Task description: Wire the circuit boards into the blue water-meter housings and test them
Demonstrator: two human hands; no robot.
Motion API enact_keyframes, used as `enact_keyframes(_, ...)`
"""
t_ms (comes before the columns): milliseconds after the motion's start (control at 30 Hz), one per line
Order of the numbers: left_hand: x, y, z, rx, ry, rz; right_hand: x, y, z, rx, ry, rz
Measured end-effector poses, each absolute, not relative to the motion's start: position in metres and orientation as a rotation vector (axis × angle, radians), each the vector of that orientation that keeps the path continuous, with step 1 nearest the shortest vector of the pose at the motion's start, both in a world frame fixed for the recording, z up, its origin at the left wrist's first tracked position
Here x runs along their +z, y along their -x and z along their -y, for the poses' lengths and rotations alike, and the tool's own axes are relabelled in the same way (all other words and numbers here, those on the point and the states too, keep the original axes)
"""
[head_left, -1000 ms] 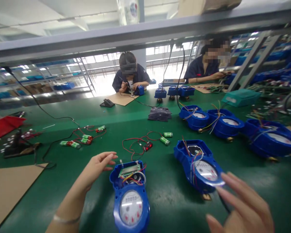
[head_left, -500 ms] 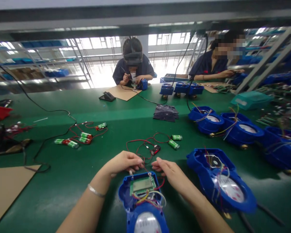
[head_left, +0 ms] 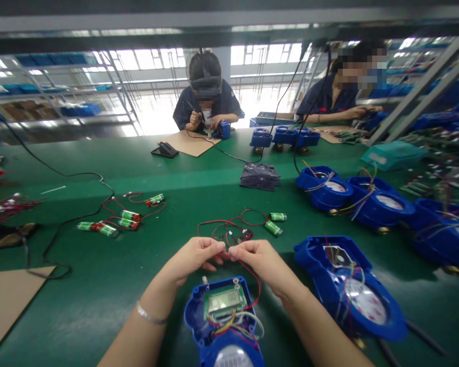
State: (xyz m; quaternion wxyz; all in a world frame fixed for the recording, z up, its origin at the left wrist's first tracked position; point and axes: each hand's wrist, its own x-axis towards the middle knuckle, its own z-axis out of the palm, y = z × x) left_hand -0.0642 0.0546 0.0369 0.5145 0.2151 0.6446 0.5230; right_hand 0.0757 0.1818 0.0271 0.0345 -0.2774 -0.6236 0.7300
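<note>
My left hand (head_left: 201,254) and my right hand (head_left: 255,257) meet fingertip to fingertip, both closed in a pinch. Thin red wire (head_left: 258,285) runs from the meter's circuit board up into my pinched fingers. The wire ends or plug between them are hidden. Just below sits an opened blue water meter (head_left: 193,312), its loose wires bundled over the dial. Its LCD screen (head_left: 225,302) shows digits. Beyond my fingertips lie a small black part (head_left: 245,235) with red leads and two green batteries (head_left: 273,228).
Several wired green batteries (head_left: 129,223) lie to the left. More blue water meters (head_left: 352,290) stand on the right. A grey cloth (head_left: 260,176) and black cables cross the green table (head_left: 137,285). Two co-workers (head_left: 206,97) sit opposite, under an overhead beam.
My hands have come together, the right moving left until the fingertips meet. The meter's screen, blank before, now shows digits. The view has shifted slightly.
</note>
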Motion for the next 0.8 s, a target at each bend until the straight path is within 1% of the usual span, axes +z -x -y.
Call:
enact_keyframes(233,0.039,0.057,-0.058,1.450,-0.520,-1.514,0.029,-0.069,-0.177,2.304,0.750,1.930)
enact_keyframes(433,0.040,0.053,-0.061,1.532,-0.506,-1.446,0.030,-0.067,-0.174,2.118,0.763,2.002)
enact_keyframes(633,0.036,0.049,-0.064,1.667,-0.366,-1.326,0.034,-0.061,-0.171,1.972,0.581,1.998)
enact_keyframes(800,0.036,0.048,-0.065,1.722,-0.180,-1.203,0.035,-0.063,-0.173,1.956,0.541,1.992)
